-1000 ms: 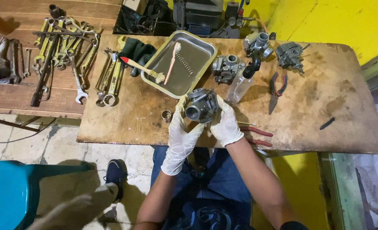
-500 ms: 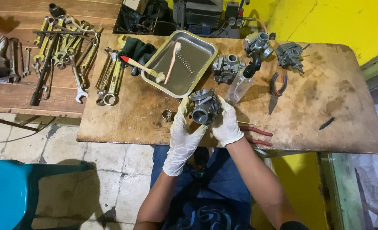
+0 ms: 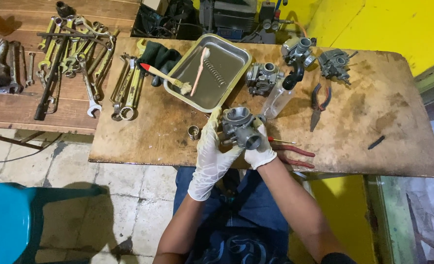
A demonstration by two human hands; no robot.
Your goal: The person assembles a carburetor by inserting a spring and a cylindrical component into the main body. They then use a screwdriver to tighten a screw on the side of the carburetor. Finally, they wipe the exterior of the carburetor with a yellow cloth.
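We hold a grey metal carburetor (image 3: 240,127) in both gloved hands above the near edge of the wooden tabletop (image 3: 373,112). Our left hand (image 3: 211,154) has its grip wrapped around the carburetor's left side; our right hand (image 3: 261,149) has its grip closed under the right side. A small metal ring (image 3: 193,131) lies just left.

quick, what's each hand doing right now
Left hand: closed on the carburetor, gripping its left side.
Right hand: closed on the same carburetor, holding it from the right and below.
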